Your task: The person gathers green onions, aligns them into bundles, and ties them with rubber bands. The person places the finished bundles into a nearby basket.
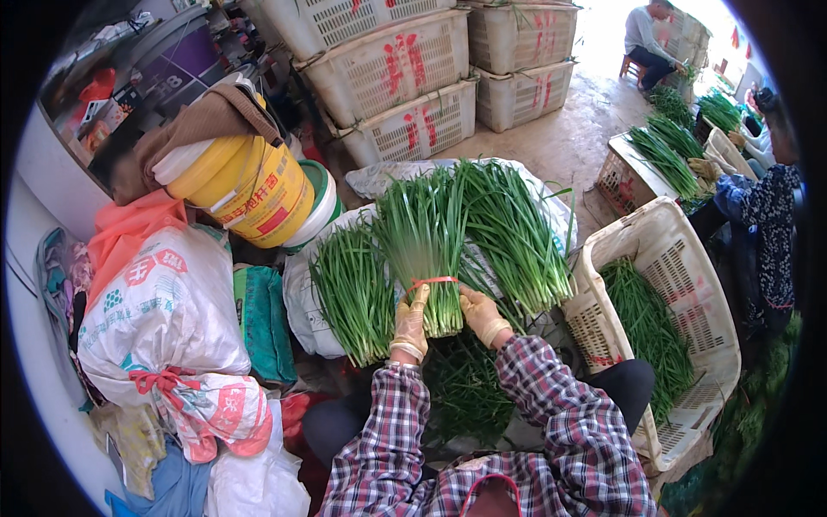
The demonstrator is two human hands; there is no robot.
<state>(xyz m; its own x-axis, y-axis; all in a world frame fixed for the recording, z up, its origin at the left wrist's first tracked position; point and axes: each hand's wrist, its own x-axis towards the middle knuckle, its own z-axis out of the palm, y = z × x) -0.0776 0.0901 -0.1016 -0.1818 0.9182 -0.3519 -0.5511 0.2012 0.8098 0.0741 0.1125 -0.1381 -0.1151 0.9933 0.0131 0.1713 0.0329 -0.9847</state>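
Note:
My left hand (411,323), in a pale translucent glove, grips the left side of a bundle of Chinese chives (429,226) near its pale cut ends. A red band (434,280) runs around the bundle's lower stalks. On the bundle's right side is my right hand (481,313), gloved too, its fingers against the stalks and the band's right end; its fingertips are partly hidden. A pile of chives (355,291) lies to the left and another pile (517,239) to the right, both on white woven sacking (303,323).
A plastic crate (685,291) holding loose greens stands at my right. Stacked crates (400,71) rise ahead. Yellow buckets (265,194) and a stuffed white sack (168,310) stand at left. Loose leaves (468,394) lie below my hands. Co-workers sit at right (769,213) and far right (652,45).

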